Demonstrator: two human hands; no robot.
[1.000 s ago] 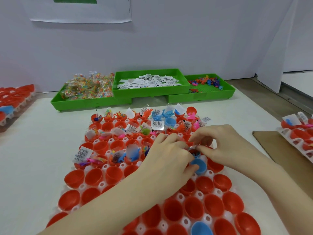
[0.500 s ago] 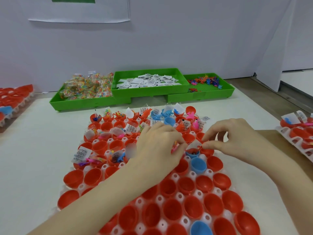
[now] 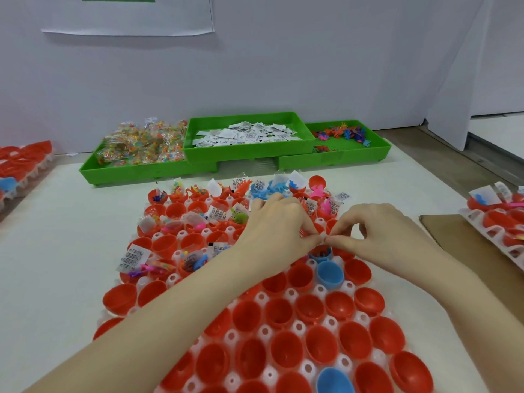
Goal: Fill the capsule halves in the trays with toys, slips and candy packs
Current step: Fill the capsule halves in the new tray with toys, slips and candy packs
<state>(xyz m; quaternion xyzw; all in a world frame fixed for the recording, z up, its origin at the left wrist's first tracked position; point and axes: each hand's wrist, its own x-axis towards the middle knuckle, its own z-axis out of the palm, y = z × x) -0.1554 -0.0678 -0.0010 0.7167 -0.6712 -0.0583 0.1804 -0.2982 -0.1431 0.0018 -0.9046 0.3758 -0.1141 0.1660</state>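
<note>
head view: left hand [image 3: 276,225] and right hand [image 3: 377,236] meet fingertip to fingertip over the middle of the white capsule tray [image 3: 265,331]; both pinch a small clear candy pack [image 3: 321,236] between them, fingers curled narrow; what else the left palm hides i cannot tell; pack hangs just above a blue capsule half [image 3: 319,253] that already holds a dark toy, with an empty blue half [image 3: 329,275] at 6 o'clock of it; far rows at 12 o'clock filled with slips, toys, packs; near rows of red halves [image 3: 286,350] at 6 o'clock not yet filled; supplies at 12 o'clock: green bin of candy packs [image 3: 141,146], green bin of paper slips [image 3: 243,134], green bin of toys [image 3: 346,134]; more trays at 9 [image 3: 22,165] and 3 o'clock [image 3: 499,222]; judgement: pack is light, soft, crinkly film, likely slippery; pinch by the sealed edge, tuck down so it doesn't spring out; halves are thin stiff plastic, sit loose, could tip if nudged
</note>
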